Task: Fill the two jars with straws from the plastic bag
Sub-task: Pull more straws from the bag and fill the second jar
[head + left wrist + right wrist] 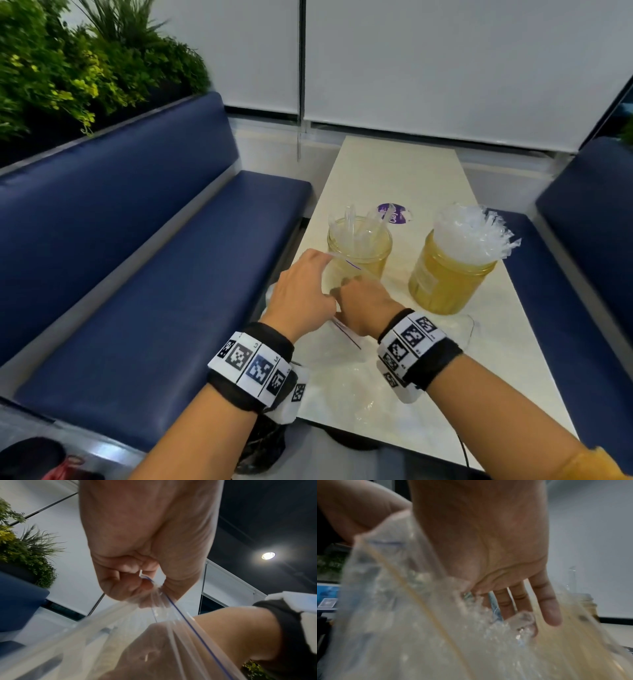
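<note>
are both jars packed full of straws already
No, the right jar is crammed with wrapped straws, but the left jar holds only a few.

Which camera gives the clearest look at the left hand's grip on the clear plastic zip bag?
Left wrist view: the left hand pinches the clear plastic zip bag at its blue-lined rim. Head view shows only the hand's back; right wrist view shows blurred bag film, no grip.

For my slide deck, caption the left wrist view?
Left hand pinches the plastic bag rim while the right hand reaches inside.
</note>
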The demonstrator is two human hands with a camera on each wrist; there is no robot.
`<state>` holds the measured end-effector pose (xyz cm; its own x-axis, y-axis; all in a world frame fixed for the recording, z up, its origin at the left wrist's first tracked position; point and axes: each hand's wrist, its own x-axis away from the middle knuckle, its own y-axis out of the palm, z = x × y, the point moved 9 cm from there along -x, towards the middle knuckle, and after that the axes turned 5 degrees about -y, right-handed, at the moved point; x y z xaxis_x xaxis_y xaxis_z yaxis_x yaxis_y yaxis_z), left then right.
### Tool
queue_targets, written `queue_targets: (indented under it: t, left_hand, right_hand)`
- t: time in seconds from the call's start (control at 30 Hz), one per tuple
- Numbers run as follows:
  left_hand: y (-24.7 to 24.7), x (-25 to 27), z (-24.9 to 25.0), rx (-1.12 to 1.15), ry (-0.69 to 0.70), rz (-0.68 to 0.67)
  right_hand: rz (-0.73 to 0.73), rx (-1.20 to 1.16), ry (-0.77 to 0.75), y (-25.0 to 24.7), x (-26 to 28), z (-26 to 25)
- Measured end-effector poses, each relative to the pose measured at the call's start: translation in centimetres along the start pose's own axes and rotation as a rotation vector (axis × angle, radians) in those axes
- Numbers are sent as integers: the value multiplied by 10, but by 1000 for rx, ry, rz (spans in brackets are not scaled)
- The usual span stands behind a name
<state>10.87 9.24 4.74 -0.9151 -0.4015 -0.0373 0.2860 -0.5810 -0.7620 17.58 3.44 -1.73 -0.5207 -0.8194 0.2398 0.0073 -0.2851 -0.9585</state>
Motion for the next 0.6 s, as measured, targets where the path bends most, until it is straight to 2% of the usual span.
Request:
queue_targets:
  t: [0.23, 0.47, 0.6]
  left_hand:
    - [7, 6, -2, 7, -3, 40]
    - [13, 7, -6, -12, -12, 58]
    - [14, 9, -5, -22, -9, 76]
  right_hand:
    - [9, 74, -39, 11, 6, -9]
    - [145, 4, -18, 12, 14, -2]
    - [223, -115, 16, 6, 17, 8]
